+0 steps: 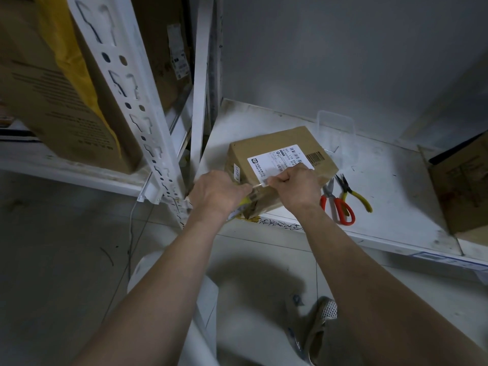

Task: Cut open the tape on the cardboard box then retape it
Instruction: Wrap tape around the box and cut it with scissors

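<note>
A small cardboard box (277, 149) with a white shipping label (280, 161) sits on a white shelf (383, 196), near its front edge. My left hand (217, 192) grips a roll of tape, mostly hidden, at the box's near left corner. A strip of clear tape (260, 184) stretches from it across the near top edge. My right hand (298, 184) pinches the strip's free end against the box, fingers curled.
Red-handled scissors (339, 204) and yellow-handled pliers (355, 192) lie on the shelf just right of the box. A clear plastic container (335, 122) stands behind it. An open carton (462, 186) is at the right. A white slotted upright (137, 109) and large cartons stand at the left.
</note>
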A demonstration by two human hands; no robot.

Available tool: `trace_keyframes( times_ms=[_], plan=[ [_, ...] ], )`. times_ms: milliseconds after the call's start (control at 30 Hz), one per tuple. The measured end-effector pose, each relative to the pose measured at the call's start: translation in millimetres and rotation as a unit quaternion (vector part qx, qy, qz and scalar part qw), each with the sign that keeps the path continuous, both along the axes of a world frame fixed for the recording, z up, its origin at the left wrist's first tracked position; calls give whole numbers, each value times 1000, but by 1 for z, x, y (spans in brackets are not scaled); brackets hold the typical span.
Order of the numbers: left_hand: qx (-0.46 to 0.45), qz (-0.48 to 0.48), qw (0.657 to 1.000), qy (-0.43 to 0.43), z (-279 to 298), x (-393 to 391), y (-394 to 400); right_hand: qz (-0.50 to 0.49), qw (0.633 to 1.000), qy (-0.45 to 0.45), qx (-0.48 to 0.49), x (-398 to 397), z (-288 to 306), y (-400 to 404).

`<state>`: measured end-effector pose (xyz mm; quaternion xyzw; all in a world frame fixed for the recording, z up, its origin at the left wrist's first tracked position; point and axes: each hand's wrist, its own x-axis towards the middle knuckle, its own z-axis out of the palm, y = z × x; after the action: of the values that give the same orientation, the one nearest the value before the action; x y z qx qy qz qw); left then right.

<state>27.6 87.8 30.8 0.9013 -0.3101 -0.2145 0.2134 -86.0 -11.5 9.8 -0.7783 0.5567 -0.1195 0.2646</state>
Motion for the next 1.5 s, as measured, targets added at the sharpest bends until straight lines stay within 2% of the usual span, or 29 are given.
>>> trace_keyframes(
  times_ms=[567,700,767,833,967,1067,1200,1267,1367,1500],
  plan=[
    [6,-2,1000,8,-5,3,-1,30,992,52,-113,-2,1,11],
    [4,-1,1000,14,-10,2,0,-29,998,24,-43,-5,10,1],
    [-16,4,1000,25,-12,0,1,-10,995,79,-65,-8,12,-3],
    [-43,3,998,50,-15,-1,5,2,989,112,-100,-6,7,4],
    [-87,-15,984,157,-20,-1,16,10,985,133,-113,6,-13,21],
    [-104,-22,971,215,-25,-6,14,43,985,112,-125,-1,-17,5],
    [-115,-36,948,295,-35,-33,6,87,991,52,-90,-20,-17,-28],
    [-113,-39,936,331,-39,-51,1,94,989,52,-100,-29,-16,-37],
    [-122,-38,927,353,-41,-70,-6,74,988,53,-123,-34,-11,-40],
    [-137,-33,918,370,-42,-81,-9,83,990,53,-98,-39,-10,-30]
  ],
)
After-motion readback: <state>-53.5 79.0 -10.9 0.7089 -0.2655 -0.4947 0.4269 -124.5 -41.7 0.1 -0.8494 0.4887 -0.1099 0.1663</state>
